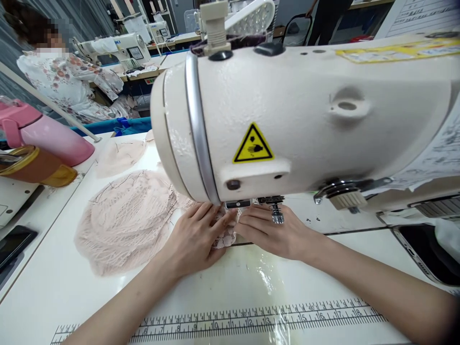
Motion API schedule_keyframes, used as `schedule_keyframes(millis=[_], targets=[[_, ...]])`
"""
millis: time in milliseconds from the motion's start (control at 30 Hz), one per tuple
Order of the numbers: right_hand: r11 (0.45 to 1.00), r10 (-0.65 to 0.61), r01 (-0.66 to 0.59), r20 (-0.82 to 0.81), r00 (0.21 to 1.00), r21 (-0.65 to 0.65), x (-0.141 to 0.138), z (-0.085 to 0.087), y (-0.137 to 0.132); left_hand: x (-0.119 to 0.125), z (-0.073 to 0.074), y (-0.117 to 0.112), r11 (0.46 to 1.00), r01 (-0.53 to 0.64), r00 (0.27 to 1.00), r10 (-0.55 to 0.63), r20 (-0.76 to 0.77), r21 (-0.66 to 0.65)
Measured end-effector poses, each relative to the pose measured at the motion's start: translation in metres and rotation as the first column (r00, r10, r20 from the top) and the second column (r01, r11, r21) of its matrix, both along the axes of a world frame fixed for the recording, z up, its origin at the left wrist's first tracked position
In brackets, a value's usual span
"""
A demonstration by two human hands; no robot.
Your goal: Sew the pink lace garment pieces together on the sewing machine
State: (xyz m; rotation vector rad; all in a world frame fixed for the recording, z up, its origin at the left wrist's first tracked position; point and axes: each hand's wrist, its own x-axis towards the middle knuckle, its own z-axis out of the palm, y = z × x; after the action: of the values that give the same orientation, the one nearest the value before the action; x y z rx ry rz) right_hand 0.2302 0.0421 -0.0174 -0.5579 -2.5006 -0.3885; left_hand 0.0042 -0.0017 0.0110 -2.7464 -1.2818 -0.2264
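A pale pink lace fabric piece lies beneath the sewing machine head, between my hands. My left hand rests on the lace, its fingers stretched and the thumb apart from the index finger; some fingertips disappear behind the machine head. From the other side, my right hand reaches the lace edge with its fingers bent and together, closed on it near the presser area. The needle and foot are mostly hidden. A larger gathered pink mesh piece spreads on the table left of my left hand.
A ruler strip runs along the table front. Phones lie at the left and right. A pink bottle and an amber cup stand at left. Another person sits by a farther machine.
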Motion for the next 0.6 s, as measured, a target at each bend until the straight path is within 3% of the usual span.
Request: schedule_keyframes(millis=[200, 433, 600], targets=[[0.997, 0.017, -0.021, 0.059, 0.998, 0.070, 0.003, 0.021, 0.001, -0.001, 0.002, 0.000, 0.999, 0.028, 1.000, -0.028, -0.006, 0.027], [0.992, 0.094, -0.094, -0.001, 0.996, 0.081, 0.002, 0.022, 0.001, -0.003, -0.001, -0.002, 0.945, 0.206, 0.969, -0.234, 0.083, 0.254], [0.994, 0.111, -0.110, -0.032, 0.993, 0.024, -0.004, 0.022, -0.004, -0.007, -0.001, -0.001, 0.934, 0.179, 0.972, -0.216, 0.088, 0.309]])
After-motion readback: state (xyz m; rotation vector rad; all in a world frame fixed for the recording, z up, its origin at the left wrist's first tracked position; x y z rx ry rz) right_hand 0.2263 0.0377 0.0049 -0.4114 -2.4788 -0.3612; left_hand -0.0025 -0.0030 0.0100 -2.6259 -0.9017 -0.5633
